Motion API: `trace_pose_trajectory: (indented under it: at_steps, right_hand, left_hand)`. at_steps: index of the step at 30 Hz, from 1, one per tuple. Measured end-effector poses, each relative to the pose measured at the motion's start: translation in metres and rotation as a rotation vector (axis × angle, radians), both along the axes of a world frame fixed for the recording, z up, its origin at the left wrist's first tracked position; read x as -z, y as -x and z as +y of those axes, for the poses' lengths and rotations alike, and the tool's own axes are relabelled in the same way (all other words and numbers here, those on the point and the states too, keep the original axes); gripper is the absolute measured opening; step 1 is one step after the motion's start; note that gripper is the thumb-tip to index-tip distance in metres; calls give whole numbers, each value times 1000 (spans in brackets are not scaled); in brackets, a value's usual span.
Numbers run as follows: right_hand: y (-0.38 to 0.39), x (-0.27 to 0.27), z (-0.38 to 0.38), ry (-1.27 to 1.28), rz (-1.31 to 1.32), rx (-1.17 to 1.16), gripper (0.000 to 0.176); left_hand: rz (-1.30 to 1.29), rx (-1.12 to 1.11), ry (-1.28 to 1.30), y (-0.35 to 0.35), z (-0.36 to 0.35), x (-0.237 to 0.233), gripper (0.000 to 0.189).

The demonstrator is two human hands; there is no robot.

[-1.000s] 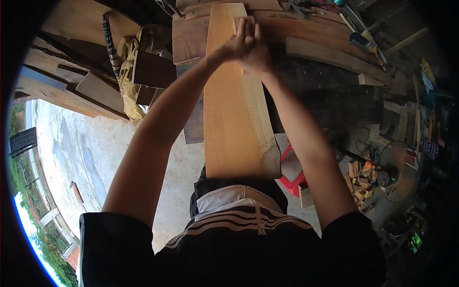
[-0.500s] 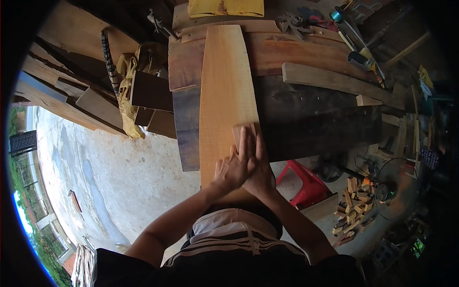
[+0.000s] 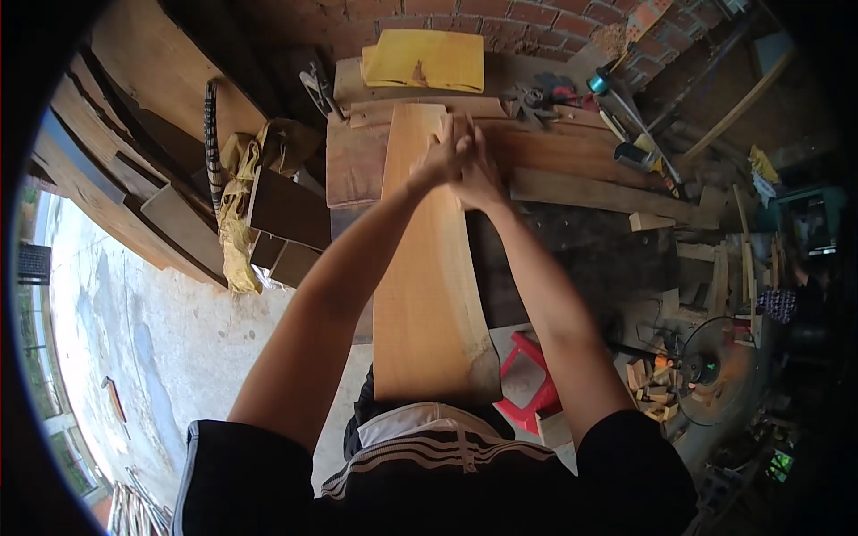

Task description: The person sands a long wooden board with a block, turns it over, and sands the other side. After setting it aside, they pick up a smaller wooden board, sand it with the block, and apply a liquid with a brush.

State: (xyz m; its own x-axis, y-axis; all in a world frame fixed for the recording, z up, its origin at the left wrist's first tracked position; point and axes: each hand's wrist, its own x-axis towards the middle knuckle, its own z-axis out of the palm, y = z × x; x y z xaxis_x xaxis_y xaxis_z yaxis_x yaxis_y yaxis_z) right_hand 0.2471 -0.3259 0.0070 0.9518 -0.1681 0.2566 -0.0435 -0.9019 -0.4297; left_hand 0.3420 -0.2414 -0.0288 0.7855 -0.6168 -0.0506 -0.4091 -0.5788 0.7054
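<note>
A long light-brown board (image 3: 424, 286) lies lengthwise on the dark workbench (image 3: 572, 241), its near end by the person's waist. Both arms stretch forward over it. My left hand (image 3: 440, 163) lies against and partly over my right hand (image 3: 475, 174) near the board's far right edge. The small wooden block under the fingers in the earlier view is hidden now, so what my right hand holds cannot be made out. The fingers of both hands are blurred.
A yellow wood piece (image 3: 429, 62) lies at the bench's back, with pliers (image 3: 534, 105) to its right. A long wooden strip (image 3: 599, 192) rests on the right. A red stool (image 3: 527, 384) and a fan (image 3: 706, 371) stand below right. Dark boards (image 3: 286, 210) lean left.
Both hands have moved forward along the board to its far end, and the arms have straightened. The camera view has tilted up, showing more brick wall.
</note>
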Motion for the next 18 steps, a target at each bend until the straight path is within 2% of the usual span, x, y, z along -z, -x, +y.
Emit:
trace_pose_trajectory:
  at_steps: [1,2,4,7,9,10,12,13,15,18]
  right_hand:
    - [35,-5,-2,-121,-84,-88,88]
    - [70,-6,-3,-44,-75,-107,93]
    - [142,-10,-4,-11,56,-88,95]
    - [203,5,-20,-14,45,-66,96]
    - [222,14,-31,-104,68,128,93]
    - [226,10,-31,-102,46,141,93]
    - [228,2,-29,348,103,304,89]
    - [231,-18,-12,339,6,304,79]
    - [249,-24,18,162,-135,184,68]
    - [308,-5,78,7,-90,138,61]
  left_hand:
    - [50,-26,81,33,24,-22,72]
    - [-55,-33,205,66,53,-32,68]
    - [-236,-117,131,126,110,-44,71]
    - [-252,-193,28,192,179,-22,80]
    - [-216,-262,19,221,210,-15,84]
    - [-182,-314,21,232,221,-7,86]
    - [-136,-343,39,247,237,14,87]
    - [-70,-385,48,249,245,22,88]
    - [-9,-439,69,260,254,24,85]
    - [155,-524,134,282,263,27,76]
